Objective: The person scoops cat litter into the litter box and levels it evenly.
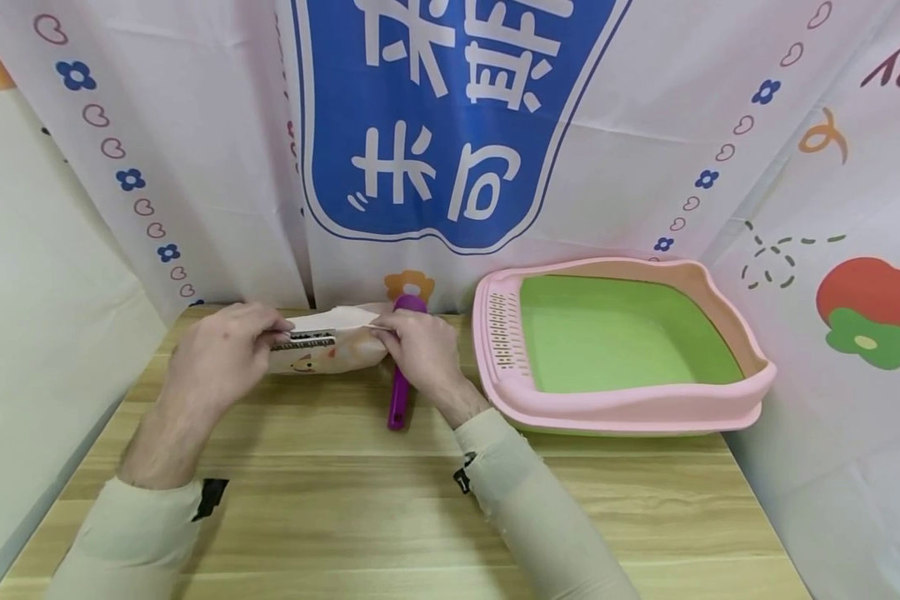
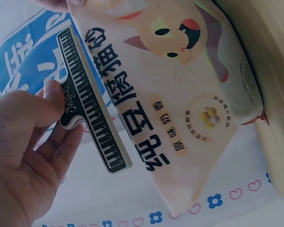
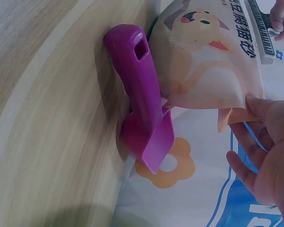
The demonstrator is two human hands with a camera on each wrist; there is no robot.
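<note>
A pale bag of cat litter [image 2: 180,90] with a cartoon cat stands at the table's back edge, in front of the printed cloth. My left hand [image 1: 221,354] pinches the grips of a sealing clip [image 2: 92,101] patterned with piano keys. In the left wrist view the clip lies along the bag's top edge. At the bag's other top corner, my right hand [image 1: 426,346] pinches the film between thumb and fingers. Beside the bag, below that hand, is a purple litter scoop [image 3: 144,94], its handle pointing toward me.
To the right sits a litter box [image 1: 622,408] with a pink rim and green base. White printed cloth [image 1: 217,100] hangs behind the wooden table [image 1: 360,508], and cloth walls close in both sides.
</note>
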